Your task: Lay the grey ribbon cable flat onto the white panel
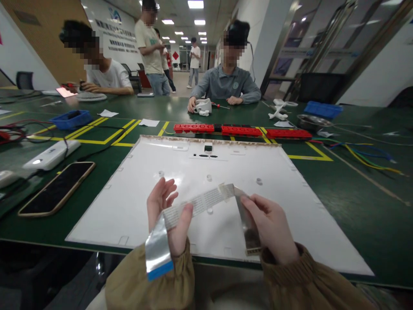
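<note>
Fingers of your left hand (171, 219) curl loosely apart while its thumb presses the flat silver-and-white ribbon cable (211, 199) to the palm, and your right hand (269, 221) pinches the other side between thumb and forefinger; support both sides evenly, avoid sharp creases and keep skin off the blue end strip (160, 270). You have its middle above the large white rectangular panel (109, 215) on the green table (348, 193). Its fine print is unreadable, like the wall lettering (121, 43).

Baggy olive-brown sleeves (318, 286) with gathered, finely creased cuffs (298, 263).
</note>
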`<action>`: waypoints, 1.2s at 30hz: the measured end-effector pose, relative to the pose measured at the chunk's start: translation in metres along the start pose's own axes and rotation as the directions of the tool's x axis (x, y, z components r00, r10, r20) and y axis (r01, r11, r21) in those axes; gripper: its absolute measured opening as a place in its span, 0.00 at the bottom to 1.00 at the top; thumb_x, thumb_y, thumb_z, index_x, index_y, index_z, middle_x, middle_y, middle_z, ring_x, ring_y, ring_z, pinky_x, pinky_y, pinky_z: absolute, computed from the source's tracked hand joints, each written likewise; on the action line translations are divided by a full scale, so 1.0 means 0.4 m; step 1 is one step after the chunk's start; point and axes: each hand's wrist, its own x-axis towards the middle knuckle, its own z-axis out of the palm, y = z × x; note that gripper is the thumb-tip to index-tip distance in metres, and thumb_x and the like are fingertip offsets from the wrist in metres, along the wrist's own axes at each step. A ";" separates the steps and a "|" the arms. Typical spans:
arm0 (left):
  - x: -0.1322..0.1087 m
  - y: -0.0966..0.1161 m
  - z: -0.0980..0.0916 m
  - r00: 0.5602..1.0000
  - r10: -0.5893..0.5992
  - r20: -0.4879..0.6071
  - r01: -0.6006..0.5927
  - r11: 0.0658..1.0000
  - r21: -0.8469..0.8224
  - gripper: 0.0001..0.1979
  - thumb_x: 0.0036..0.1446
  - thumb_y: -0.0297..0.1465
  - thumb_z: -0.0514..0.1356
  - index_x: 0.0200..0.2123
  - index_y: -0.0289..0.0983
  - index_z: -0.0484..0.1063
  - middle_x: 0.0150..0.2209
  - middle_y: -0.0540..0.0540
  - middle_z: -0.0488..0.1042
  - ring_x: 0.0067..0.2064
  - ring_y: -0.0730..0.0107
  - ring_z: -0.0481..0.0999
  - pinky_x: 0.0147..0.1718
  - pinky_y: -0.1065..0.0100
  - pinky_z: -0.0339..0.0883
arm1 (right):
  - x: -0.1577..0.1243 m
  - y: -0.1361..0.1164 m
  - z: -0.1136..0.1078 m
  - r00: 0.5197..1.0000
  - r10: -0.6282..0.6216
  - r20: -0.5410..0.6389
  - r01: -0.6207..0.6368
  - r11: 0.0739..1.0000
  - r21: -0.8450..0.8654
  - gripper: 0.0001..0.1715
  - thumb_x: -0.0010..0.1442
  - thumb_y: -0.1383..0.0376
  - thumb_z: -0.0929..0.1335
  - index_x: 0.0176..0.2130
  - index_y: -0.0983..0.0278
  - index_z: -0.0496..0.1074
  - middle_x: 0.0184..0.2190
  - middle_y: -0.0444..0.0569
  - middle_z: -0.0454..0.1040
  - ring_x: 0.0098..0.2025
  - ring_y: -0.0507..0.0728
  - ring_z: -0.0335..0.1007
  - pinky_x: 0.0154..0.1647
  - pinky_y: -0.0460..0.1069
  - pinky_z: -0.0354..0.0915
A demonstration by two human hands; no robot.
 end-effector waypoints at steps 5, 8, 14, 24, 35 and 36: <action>-0.004 -0.001 -0.006 0.987 0.051 0.152 -0.070 0.990 0.124 0.39 0.45 0.30 0.66 0.59 0.42 0.54 0.51 0.41 0.66 0.47 0.64 0.70 0.44 0.64 0.68 | 0.004 0.025 -0.063 0.994 -0.103 -0.029 0.079 0.886 -0.456 0.29 0.56 0.48 0.61 0.15 0.64 0.56 0.13 0.41 0.53 0.19 0.50 0.53 0.24 0.46 0.49; -0.003 0.000 -0.008 0.966 0.165 0.200 -0.210 0.950 0.230 0.35 0.47 0.29 0.64 0.58 0.40 0.56 0.51 0.39 0.65 0.48 0.62 0.69 0.41 0.64 0.69 | 0.003 0.019 -0.072 0.995 -0.098 0.001 0.081 0.816 -0.572 0.30 0.56 0.47 0.58 0.15 0.64 0.56 0.12 0.42 0.54 0.19 0.50 0.53 0.26 0.47 0.49; -0.004 -0.020 0.005 0.839 0.391 0.379 -0.539 0.691 0.481 0.22 0.51 0.29 0.61 0.51 0.35 0.66 0.48 0.39 0.68 0.49 0.58 0.68 0.50 0.55 0.60 | -0.003 0.015 -0.064 0.995 -0.100 0.021 0.083 0.668 -0.740 0.30 0.57 0.46 0.58 0.15 0.63 0.58 0.13 0.43 0.59 0.19 0.52 0.52 0.26 0.48 0.45; -0.014 0.036 -0.008 0.759 0.584 0.288 -0.627 0.535 0.567 0.13 0.48 0.19 0.61 0.36 0.40 0.73 0.37 0.48 0.74 0.45 0.64 0.70 0.61 0.50 0.38 | -0.005 0.034 -0.058 0.987 -0.140 -0.078 0.028 0.630 -0.776 0.23 0.53 0.50 0.66 0.17 0.62 0.60 0.13 0.41 0.61 0.18 0.52 0.52 0.25 0.47 0.45; -0.060 -0.008 0.065 0.621 0.370 0.692 -0.727 0.603 0.330 0.15 0.58 0.25 0.51 0.48 0.30 0.68 0.47 0.38 0.72 0.47 0.60 0.70 0.42 0.61 0.67 | 0.010 0.047 -0.056 0.934 -0.342 0.106 0.338 0.741 -0.581 0.05 0.56 0.65 0.65 0.28 0.61 0.68 0.29 0.44 0.71 0.35 0.56 0.65 0.39 0.52 0.56; -0.067 -0.021 0.075 0.609 0.326 0.723 -0.730 0.587 0.350 0.16 0.60 0.29 0.50 0.49 0.29 0.67 0.49 0.38 0.71 0.48 0.58 0.70 0.44 0.59 0.67 | 0.011 0.045 -0.057 0.929 -0.348 0.122 0.353 0.742 -0.571 0.05 0.56 0.65 0.65 0.29 0.61 0.68 0.30 0.45 0.71 0.36 0.57 0.65 0.39 0.52 0.57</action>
